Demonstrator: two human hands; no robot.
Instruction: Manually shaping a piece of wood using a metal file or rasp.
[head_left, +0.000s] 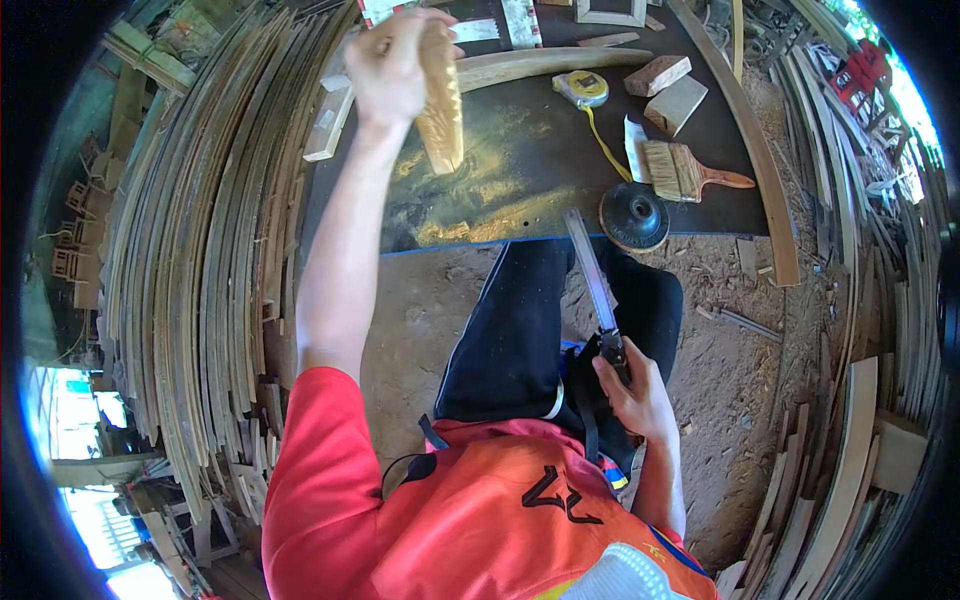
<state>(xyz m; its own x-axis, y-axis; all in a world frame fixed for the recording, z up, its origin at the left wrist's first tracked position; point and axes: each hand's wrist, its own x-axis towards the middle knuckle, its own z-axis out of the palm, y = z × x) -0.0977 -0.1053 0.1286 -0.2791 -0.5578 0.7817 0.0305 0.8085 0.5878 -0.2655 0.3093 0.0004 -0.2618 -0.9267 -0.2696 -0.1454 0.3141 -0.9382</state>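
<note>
Many planks flank the dusty dark table, the left hand clasping a wooden piece, the right hand wrapped round a long tool, its handle half-hidden.

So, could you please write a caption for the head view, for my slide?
Left hand grips a wooden piece over a dusty table; right hand holds a long narrow-bladed tool.

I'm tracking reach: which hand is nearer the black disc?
Right. The right hand is below the black disc in view; the left hand, holding wood, is farther, up and left.
</note>
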